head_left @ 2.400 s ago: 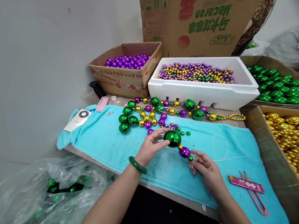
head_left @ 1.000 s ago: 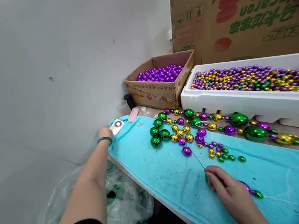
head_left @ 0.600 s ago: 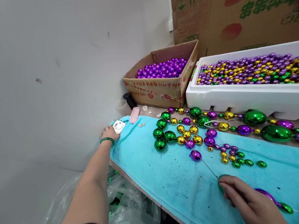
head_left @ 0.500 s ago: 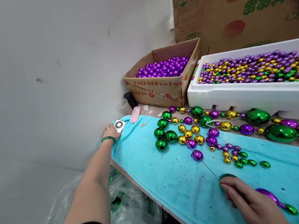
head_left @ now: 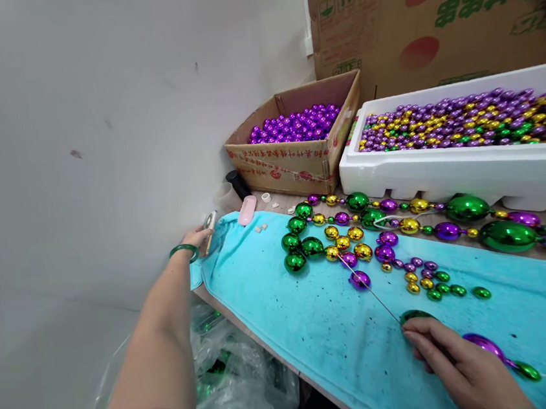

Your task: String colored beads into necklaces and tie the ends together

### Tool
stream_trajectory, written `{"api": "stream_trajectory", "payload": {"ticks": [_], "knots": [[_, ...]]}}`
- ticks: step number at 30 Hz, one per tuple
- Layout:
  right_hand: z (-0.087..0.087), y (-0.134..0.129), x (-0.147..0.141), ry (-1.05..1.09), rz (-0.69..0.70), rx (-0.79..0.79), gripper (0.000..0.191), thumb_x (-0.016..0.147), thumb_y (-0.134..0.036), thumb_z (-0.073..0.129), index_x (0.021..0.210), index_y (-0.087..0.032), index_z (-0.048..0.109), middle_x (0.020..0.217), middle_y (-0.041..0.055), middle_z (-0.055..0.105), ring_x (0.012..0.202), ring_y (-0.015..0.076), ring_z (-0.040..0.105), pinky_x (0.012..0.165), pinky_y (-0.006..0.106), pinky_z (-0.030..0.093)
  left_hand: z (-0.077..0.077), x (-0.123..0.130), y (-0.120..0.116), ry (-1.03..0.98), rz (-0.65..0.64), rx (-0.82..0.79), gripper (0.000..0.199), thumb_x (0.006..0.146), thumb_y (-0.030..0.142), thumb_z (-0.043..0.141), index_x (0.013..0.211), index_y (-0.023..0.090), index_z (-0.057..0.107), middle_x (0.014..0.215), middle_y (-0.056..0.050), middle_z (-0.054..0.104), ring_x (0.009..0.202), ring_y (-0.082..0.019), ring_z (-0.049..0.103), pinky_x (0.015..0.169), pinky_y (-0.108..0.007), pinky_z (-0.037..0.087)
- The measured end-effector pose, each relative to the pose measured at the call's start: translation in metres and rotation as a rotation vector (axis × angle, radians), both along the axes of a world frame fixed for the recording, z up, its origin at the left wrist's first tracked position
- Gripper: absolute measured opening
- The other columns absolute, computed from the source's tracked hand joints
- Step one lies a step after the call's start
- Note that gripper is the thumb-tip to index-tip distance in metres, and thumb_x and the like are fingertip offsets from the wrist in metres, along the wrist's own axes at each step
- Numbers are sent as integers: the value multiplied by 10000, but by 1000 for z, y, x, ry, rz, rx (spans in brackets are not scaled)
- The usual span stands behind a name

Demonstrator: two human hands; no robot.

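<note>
At the left of the frame, our left hand (head_left: 198, 238) has its grip closed on a white phone (head_left: 210, 226), which it tips up on edge beside the corner of the blue towel (head_left: 273, 302). A green bangle (head_left: 184, 253) circles that wrist. At the lower right, our right hand (head_left: 457, 357) pinches the near end of a thin needle (head_left: 378, 299) between thumb and forefinger; the needle slants up and left toward the middle of the frame. A large green bead (head_left: 417, 314) sits just behind those fingertips, partly hidden, and a purple bead (head_left: 485, 343) with a small green bead (head_left: 527, 370) shows to the right of the hand.

In the centre, we have loose beads grouped by colour on the towel, with large green beads (head_left: 312, 247) on the left of the group. Behind them, a doubled beaded strand (head_left: 508, 235) stretches to the right edge. Farther back on the table (head_left: 283, 198) stand a cardboard box (head_left: 283, 166) of purple beads and a white foam box (head_left: 445, 170) of small mixed ones.
</note>
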State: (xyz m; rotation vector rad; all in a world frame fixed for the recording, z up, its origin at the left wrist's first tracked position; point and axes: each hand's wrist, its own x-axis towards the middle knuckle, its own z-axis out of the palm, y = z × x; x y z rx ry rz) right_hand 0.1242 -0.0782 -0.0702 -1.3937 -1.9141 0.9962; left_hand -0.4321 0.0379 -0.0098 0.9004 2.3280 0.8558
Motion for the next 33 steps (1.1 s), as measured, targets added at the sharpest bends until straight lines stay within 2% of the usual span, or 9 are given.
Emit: {"api": "stream_trajectory", "payload": {"ticks": [3, 6, 12, 19, 27, 30, 33], "knots": [[0, -1, -1, 11, -27, 11, 321, 817, -492, 469, 894, -231, 640, 669, 5, 665, 570, 137, 634, 525, 180, 524, 9, 0, -3, -123, -9, 45, 373, 580, 408, 632, 875, 184, 591, 671, -13, 587, 608, -169, 585, 499, -249, 454], [0, -3, -1, 12, -40, 3, 331, 811, -500, 472, 889, -227, 642, 661, 5, 663, 559, 137, 629, 521, 183, 519, 14, 0, -6, -236, -7, 71, 375, 590, 467, 608, 827, 178, 574, 695, -20, 592, 635, -171, 601, 531, -263, 488], [0, -5, 0, 21, -42, 5, 344, 803, -515, 474, 877, -225, 644, 681, 19, 672, 569, 148, 632, 529, 198, 524, 13, 2, -8, -370, -9, 76, 401, 615, 497, 587, 873, 190, 578, 795, -35, 643, 711, -194, 636, 615, -300, 527], [2, -9, -1, 10, -27, 21, 332, 805, -507, 467, 856, -228, 641, 700, 22, 675, 581, 152, 635, 532, 206, 527, 3, 2, -12, -360, 58, 23, 369, 603, 479, 626, 818, 184, 576, 701, -39, 623, 596, -189, 611, 525, -289, 494], [0, -11, 1, 6, -25, 10, 343, 806, -516, 463, 854, -227, 642, 676, 13, 668, 573, 144, 639, 529, 197, 528, -14, 7, -21, -368, 89, 44, 410, 681, 595, 505, 769, 201, 580, 681, -65, 623, 649, -221, 629, 527, -316, 499], [-2, -9, 2, -5, -16, 6, 348, 806, -522, 467, 869, -229, 644, 703, 15, 676, 586, 142, 643, 540, 195, 532, -14, 8, -20, -336, 104, 17, 381, 710, 572, 487, 736, 202, 574, 657, -74, 620, 639, -233, 630, 509, -321, 490], [-6, -8, 3, -20, -2, 1, 352, 809, -526, 462, 876, -233, 645, 710, 19, 681, 592, 147, 647, 534, 199, 532, -3, 8, -18, -275, 106, -26, 342, 690, 534, 541, 722, 196, 581, 644, -86, 624, 625, -262, 635, 478, -329, 475]]}}
